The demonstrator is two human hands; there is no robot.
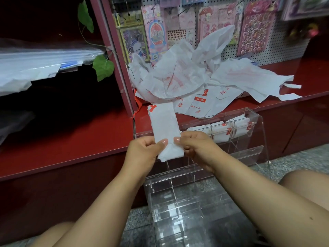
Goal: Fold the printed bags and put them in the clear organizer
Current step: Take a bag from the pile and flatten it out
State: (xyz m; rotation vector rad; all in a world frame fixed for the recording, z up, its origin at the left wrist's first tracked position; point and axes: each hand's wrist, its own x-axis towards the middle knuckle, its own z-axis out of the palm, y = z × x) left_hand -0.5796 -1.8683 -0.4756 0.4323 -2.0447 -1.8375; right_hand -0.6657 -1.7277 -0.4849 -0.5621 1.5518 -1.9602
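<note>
Head view: red print on the loose bag pile [187,77] unreadable; organizer [256,122] lower tiers hard to make out. Left hand [144,150] and right hand [197,147] both curled, thumbs pinching the folded bag [164,125] by its lower end, above the organizer's left side. Folded bags [222,131] sit in its top compartments.

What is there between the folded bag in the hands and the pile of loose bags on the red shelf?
In the head view, only bare red shelf separates the folded bag from the pile of loose bags.
</note>
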